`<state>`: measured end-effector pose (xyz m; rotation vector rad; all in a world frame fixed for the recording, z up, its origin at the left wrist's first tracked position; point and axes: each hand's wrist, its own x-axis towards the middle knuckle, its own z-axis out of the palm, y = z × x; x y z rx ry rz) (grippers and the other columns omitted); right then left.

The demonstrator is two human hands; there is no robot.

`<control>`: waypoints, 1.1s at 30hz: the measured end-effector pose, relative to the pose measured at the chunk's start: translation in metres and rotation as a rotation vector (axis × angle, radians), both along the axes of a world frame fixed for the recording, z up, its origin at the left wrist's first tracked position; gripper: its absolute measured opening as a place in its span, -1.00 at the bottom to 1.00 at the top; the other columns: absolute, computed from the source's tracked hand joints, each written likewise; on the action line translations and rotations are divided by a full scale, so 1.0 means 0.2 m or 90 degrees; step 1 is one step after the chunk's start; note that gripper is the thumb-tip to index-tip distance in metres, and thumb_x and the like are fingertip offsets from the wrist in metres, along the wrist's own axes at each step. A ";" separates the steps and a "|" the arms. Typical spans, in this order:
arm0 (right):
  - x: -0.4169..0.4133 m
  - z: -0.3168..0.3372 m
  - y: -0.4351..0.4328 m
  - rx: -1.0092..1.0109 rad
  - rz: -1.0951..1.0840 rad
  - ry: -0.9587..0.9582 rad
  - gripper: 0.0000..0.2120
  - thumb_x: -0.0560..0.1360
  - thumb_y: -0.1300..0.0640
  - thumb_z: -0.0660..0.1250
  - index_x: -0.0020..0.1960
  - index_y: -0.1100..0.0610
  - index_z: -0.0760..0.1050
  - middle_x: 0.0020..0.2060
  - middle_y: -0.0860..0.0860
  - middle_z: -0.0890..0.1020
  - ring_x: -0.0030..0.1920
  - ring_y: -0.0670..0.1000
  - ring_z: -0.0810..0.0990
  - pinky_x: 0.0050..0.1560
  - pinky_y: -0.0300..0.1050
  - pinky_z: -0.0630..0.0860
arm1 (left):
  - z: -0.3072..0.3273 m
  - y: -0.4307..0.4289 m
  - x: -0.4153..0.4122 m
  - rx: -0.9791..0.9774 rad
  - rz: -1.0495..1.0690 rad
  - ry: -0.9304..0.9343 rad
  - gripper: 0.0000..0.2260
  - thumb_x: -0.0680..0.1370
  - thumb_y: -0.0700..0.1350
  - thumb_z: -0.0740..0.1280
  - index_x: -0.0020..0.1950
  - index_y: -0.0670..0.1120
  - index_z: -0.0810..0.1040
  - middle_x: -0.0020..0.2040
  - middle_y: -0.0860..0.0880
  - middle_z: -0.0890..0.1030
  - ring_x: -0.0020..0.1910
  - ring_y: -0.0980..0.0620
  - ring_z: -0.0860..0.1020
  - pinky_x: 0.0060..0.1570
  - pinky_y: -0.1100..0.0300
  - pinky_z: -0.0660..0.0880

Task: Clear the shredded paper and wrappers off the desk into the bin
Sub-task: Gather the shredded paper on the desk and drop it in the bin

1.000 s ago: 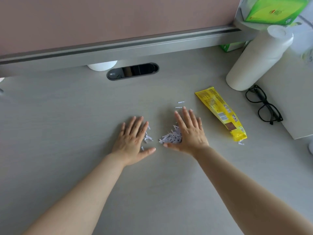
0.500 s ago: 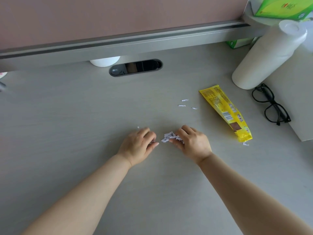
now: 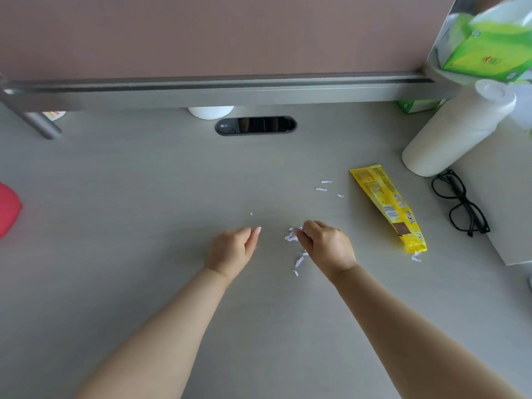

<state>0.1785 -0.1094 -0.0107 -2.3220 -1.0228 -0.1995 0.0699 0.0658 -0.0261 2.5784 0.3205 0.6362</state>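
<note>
My right hand (image 3: 328, 246) grips a clump of white shredded paper (image 3: 291, 235) just above the grey desk (image 3: 144, 182). A few shreds (image 3: 299, 261) lie or fall just below it. My left hand (image 3: 231, 249) is a short gap to the left, fingers curled into a loose fist whose contents are hidden. Three loose shreds (image 3: 324, 188) lie farther back, and a single one (image 3: 251, 213) lies ahead of the left hand. A yellow snack wrapper (image 3: 387, 205) lies flat to the right, with a shred (image 3: 416, 257) at its near end. No bin is in view.
Black glasses (image 3: 460, 205) lie right of the wrapper beside a white roll (image 3: 457, 131). A green tissue box (image 3: 489, 47) sits above on the partition corner. A black cable port (image 3: 255, 125) and a white round object (image 3: 210, 111) are at the back. A red object (image 3: 8, 208) shows at the left edge.
Both hands went from lying flat over the shreds to curled. The right one has lifted a clump and some shreds have dropped from it. The shreds beside my left hand are gone from the desk.
</note>
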 end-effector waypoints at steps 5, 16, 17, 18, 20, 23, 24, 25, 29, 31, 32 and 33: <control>-0.08 0.17 0.19 -0.001 0.013 0.038 -0.65 0.42 0.05 0.25 -0.42 0.07 0.15 -0.57 0.03 0.25 -0.59 0.09 0.18 -0.56 -0.24 0.06 | 0.23 0.17 -0.22 -0.024 0.077 -0.010 -0.67 0.51 -0.03 0.12 -0.40 -0.05 0.10 -0.58 -0.09 0.15 -0.56 -0.07 0.10 -0.49 0.30 0.07; -0.67 0.82 1.32 0.175 0.250 0.024 -0.65 0.46 0.06 0.25 -0.43 0.13 0.23 -0.54 -0.02 0.26 -0.54 0.10 0.23 -0.54 -0.16 0.19 | 0.92 1.09 -0.97 0.113 0.267 -0.156 -0.58 0.58 0.05 0.08 -0.44 -0.11 0.27 -0.58 -0.13 0.37 -0.62 -0.13 0.34 -0.57 0.22 0.18; -0.74 0.87 1.45 0.191 0.268 0.025 -0.66 0.46 0.06 0.25 -0.42 0.12 0.23 -0.54 -0.02 0.26 -0.54 0.09 0.24 -0.54 -0.16 0.20 | 0.97 1.21 -1.05 0.127 0.297 -0.163 -0.56 0.57 0.05 0.08 -0.43 -0.15 0.35 -0.56 -0.14 0.43 -0.60 -0.14 0.39 -0.58 0.20 0.24; -0.81 0.92 1.57 0.204 0.284 0.024 -0.66 0.46 0.07 0.26 -0.42 0.11 0.23 -0.54 -0.02 0.27 -0.54 0.09 0.23 -0.54 -0.16 0.20 | 1.01 1.33 -1.11 0.143 0.329 -0.169 -0.57 0.56 0.03 0.10 -0.42 -0.19 0.41 -0.55 -0.15 0.47 -0.59 -0.16 0.42 -0.58 0.18 0.27; -0.93 0.98 1.80 0.220 0.316 0.021 -0.67 0.45 0.09 0.27 -0.41 0.10 0.22 -0.54 -0.02 0.27 -0.54 0.07 0.23 -0.51 -0.20 0.16 | 1.06 1.56 -1.20 0.171 0.379 -0.160 -0.59 0.54 -0.02 0.11 -0.44 -0.20 0.39 -0.56 -0.16 0.45 -0.60 -0.16 0.40 -0.56 0.19 0.24; -1.06 1.05 2.10 0.235 0.343 0.023 -0.66 0.45 0.09 0.27 -0.42 0.11 0.23 -0.55 0.01 0.32 -0.55 0.07 0.27 -0.50 -0.20 0.17 | 1.06 1.82 -1.26 0.160 0.418 -0.099 -0.62 0.56 -0.06 0.17 -0.41 -0.22 0.41 -0.52 -0.20 0.49 -0.56 -0.17 0.45 -0.51 0.17 0.24; -1.09 1.05 2.19 0.238 0.342 0.028 -0.66 0.46 0.09 0.26 -0.42 0.14 0.25 -0.57 0.05 0.36 -0.56 0.10 0.31 -0.53 -0.17 0.21 | 1.05 1.88 -1.26 0.138 0.419 -0.062 -0.65 0.58 -0.09 0.19 -0.37 -0.22 0.43 -0.46 -0.21 0.52 -0.49 -0.18 0.48 -0.47 0.15 0.25; -1.12 1.06 2.26 0.240 0.337 0.033 -0.66 0.46 0.08 0.26 -0.43 0.17 0.28 -0.57 0.10 0.42 -0.56 0.13 0.37 -0.55 -0.13 0.27 | 1.03 1.93 -1.25 0.109 0.415 -0.003 -0.68 0.60 -0.10 0.17 -0.31 -0.21 0.45 -0.39 -0.20 0.54 -0.41 -0.17 0.50 -0.42 0.14 0.25; -1.17 1.03 2.48 0.245 0.299 0.052 -0.63 0.50 0.06 0.28 -0.39 0.25 0.37 -0.51 0.16 0.55 -0.51 0.17 0.48 -0.53 -0.05 0.41 | 0.95 2.07 -1.31 -0.019 0.291 0.210 -0.80 0.59 -0.19 0.14 0.03 -0.15 0.55 0.00 -0.12 0.59 -0.03 -0.11 0.53 -0.07 0.04 0.44; -1.19 1.02 2.55 0.247 0.286 0.070 -0.65 0.51 0.08 0.30 -0.38 0.21 0.35 -0.49 0.11 0.55 -0.50 0.10 0.47 -0.51 -0.10 0.37 | 0.93 2.11 -1.38 0.019 0.224 0.179 -0.80 0.56 -0.22 0.21 0.11 -0.14 0.57 0.09 -0.07 0.57 0.01 -0.08 0.53 0.03 0.03 0.45; -1.20 1.01 2.57 0.244 0.281 0.076 -0.66 0.51 0.08 0.30 -0.37 0.18 0.33 -0.49 0.08 0.53 -0.49 0.07 0.44 -0.49 -0.13 0.32 | 0.92 2.12 -1.42 0.043 0.208 0.140 -0.82 0.53 -0.24 0.27 0.08 -0.13 0.60 0.07 -0.05 0.58 -0.03 -0.07 0.54 0.02 0.06 0.45; -1.21 1.00 2.59 0.232 0.277 0.077 -0.67 0.52 0.07 0.29 -0.36 0.16 0.32 -0.47 0.07 0.50 -0.47 0.08 0.43 -0.46 -0.15 0.28 | 0.93 2.12 -1.44 0.071 0.203 0.105 -0.85 0.49 -0.25 0.34 0.01 -0.11 0.63 0.01 -0.02 0.60 -0.09 -0.06 0.55 0.00 0.10 0.43</control>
